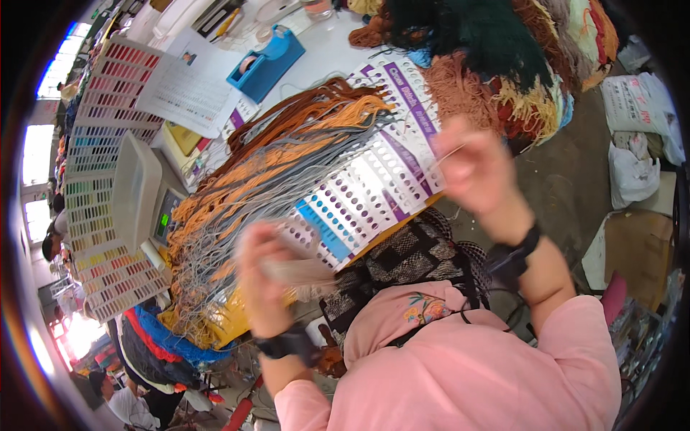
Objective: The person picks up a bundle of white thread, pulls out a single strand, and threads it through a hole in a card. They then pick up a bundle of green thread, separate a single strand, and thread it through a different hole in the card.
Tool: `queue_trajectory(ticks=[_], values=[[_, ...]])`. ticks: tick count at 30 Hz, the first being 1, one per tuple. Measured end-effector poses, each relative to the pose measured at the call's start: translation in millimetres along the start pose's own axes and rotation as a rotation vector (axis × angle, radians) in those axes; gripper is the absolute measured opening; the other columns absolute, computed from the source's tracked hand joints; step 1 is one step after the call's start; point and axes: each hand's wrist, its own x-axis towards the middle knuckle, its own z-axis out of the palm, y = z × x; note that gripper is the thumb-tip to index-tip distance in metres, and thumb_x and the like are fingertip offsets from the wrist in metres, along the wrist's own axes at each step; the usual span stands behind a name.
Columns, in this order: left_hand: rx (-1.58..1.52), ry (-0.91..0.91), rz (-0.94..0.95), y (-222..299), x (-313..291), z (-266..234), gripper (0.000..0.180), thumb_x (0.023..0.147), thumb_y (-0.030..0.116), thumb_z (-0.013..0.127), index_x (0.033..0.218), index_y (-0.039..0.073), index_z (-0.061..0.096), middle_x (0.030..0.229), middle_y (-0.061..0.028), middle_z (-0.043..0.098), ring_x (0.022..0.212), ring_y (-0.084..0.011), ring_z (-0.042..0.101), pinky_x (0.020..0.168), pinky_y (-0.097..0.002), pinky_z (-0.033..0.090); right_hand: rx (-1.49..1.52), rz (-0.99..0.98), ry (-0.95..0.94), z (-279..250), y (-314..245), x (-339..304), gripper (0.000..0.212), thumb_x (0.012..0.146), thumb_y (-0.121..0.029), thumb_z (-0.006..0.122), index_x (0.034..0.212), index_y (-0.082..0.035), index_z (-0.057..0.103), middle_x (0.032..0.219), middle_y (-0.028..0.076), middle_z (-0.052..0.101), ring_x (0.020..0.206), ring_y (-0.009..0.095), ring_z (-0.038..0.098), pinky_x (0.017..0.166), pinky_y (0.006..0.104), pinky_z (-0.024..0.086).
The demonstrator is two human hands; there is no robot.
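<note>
My left hand [264,276], smeared by motion, is closed round a bundle of pale threads [305,271] at the near edge of the table. Off the right end of the punched cards, my right hand [474,169] is raised and blurred, its fingers pinched on a thin pale thread [451,153]. Between my hands lie white and purple thread cards [374,176] with rows of holes, one bearing a blue band. Long grey, orange and brown threads [287,147] hang from the cards' far side and spread across the table to the left.
A blue tape dispenser [267,65] and a printed sheet [188,86] are at the back. Colour charts [108,172] and a scale with a pale tray [136,194] stand left. Yarn hanks [467,57] heap up at far right; white bags [636,108] lie beyond.
</note>
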Motion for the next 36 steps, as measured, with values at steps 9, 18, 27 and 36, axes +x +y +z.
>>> queue_trajectory(ticks=[9, 18, 27, 36], values=[[-0.426, -0.257, -0.148, 25.6, 48.1, 2.8, 0.035, 0.079, 0.009, 0.046, 0.11, -0.005, 0.04, 0.077, -0.006, 0.055, 0.047, -0.0009, 0.045, 0.039, -0.0123, 0.035, -1.896, -0.922, 0.421, 2.0, -134.4, 0.9, 0.009, 0.07, 0.001, 0.048, 0.075, -0.003, 0.055, 0.072, 0.004, 0.053, 0.07, 0.014, 0.05, 0.067, 0.0255, 0.04], [0.293, -0.006, -0.484, -101.6, 108.7, 132.3, 0.007, 0.079, 0.003, 0.045, 0.083, -0.001, 0.048, 0.077, -0.0077, 0.055, 0.059, -0.0093, 0.053, 0.046, -0.0188, 0.044, -1.902, -0.479, 0.384, -79.9, 16.2, 64.3, 0.008, 0.057, -0.009, 0.056, 0.061, -0.005, 0.051, 0.063, 0.008, 0.05, 0.064, 0.025, 0.049, 0.058, 0.0335, 0.039], [0.758, -0.045, -0.344, -100.5, 114.7, 115.2, 0.014, 0.078, 0.014, 0.049, 0.072, 0.002, 0.053, 0.058, -0.0038, 0.051, 0.044, -0.0101, 0.043, 0.043, -0.023, 0.035, -1.984, -0.624, 0.007, -84.2, 19.0, 58.3, 0.025, 0.061, -0.018, 0.059, 0.081, -0.003, 0.054, 0.078, 0.01, 0.048, 0.076, 0.026, 0.046, 0.069, 0.0351, 0.037], [0.584, 0.046, -0.297, -112.0, 119.7, 106.2, 0.006, 0.078, 0.009, 0.048, 0.078, 0.003, 0.051, 0.06, -0.0024, 0.049, 0.045, -0.0069, 0.039, 0.042, -0.0181, 0.032, -1.928, -0.603, -0.032, -78.1, 28.9, 53.4, 0.023, 0.061, -0.015, 0.058, 0.081, -0.004, 0.057, 0.081, 0.008, 0.048, 0.077, 0.024, 0.046, 0.069, 0.0324, 0.037]])
